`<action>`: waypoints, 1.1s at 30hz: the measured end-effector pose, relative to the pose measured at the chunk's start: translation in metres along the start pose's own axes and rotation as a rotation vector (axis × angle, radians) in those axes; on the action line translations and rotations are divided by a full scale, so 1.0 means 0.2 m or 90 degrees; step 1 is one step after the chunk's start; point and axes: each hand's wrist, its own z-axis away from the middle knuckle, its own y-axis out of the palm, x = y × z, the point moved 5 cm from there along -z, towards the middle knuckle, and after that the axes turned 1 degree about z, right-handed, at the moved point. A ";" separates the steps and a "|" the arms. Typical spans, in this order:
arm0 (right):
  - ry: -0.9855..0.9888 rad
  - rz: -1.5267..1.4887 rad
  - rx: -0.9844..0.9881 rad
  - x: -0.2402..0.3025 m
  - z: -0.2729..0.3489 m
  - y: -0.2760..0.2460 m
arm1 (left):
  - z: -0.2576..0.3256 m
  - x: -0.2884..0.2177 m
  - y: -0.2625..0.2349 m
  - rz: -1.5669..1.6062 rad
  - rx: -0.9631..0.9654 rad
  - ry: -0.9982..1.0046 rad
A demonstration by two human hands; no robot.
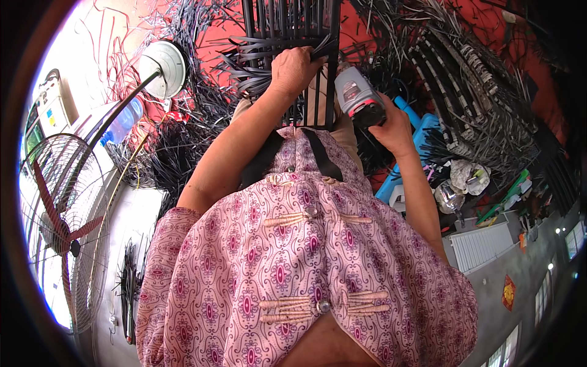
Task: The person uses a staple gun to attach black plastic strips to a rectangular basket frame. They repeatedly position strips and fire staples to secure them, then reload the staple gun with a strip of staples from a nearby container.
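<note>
Head view: our left hand [298, 68] pinches black strips [257, 64] on the frame [332, 67]; our right hand's [391, 125] grip wraps a grey power tool [359, 98], probably fastening them next.

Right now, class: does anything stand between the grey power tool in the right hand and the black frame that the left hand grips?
Nothing visible does. The right hand holds the grey power tool right beside the black frame, which the left hand grips.

A weaving workshop: heaps of black strips [483, 79], a pedestal fan [61, 226]
</note>
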 end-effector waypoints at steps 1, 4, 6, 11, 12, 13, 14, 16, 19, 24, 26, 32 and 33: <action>-0.006 0.007 0.002 0.01 0.00 0.00 | 0.00 0.00 0.00 0.005 -0.001 0.002; -0.019 0.021 -0.001 0.03 -0.01 -0.01 | 0.00 0.01 0.00 0.010 0.007 -0.003; -0.026 0.002 -0.011 0.03 -0.01 0.00 | 0.00 0.01 -0.01 0.007 0.008 0.004; -0.029 -0.005 0.005 0.05 0.01 -0.01 | 0.00 0.00 -0.02 0.003 0.023 -0.003; -0.029 -0.002 0.004 0.04 0.01 -0.01 | 0.00 0.01 -0.02 0.004 0.020 0.001; -0.030 0.001 0.003 0.04 0.01 -0.01 | 0.00 0.01 -0.02 0.005 0.016 0.005; -0.028 -0.005 0.007 0.05 0.01 -0.01 | 0.00 0.01 -0.02 0.007 0.018 0.005; -0.025 -0.015 0.014 0.07 0.00 0.00 | 0.00 0.00 -0.02 0.011 0.022 0.004; -0.025 -0.007 0.017 0.07 -0.01 0.01 | 0.00 0.01 -0.01 0.023 0.036 -0.011; -0.046 0.009 0.013 0.09 -0.02 0.00 | 0.00 0.01 -0.01 0.013 0.029 -0.005; -0.054 0.014 0.010 0.09 -0.02 0.00 | 0.00 0.01 -0.01 0.018 0.019 -0.003; -0.053 0.009 0.008 0.09 -0.02 0.00 | 0.00 0.00 -0.02 0.023 0.006 0.002; -0.048 0.012 0.012 0.09 -0.02 0.00 | 0.00 0.01 -0.02 0.025 0.006 0.004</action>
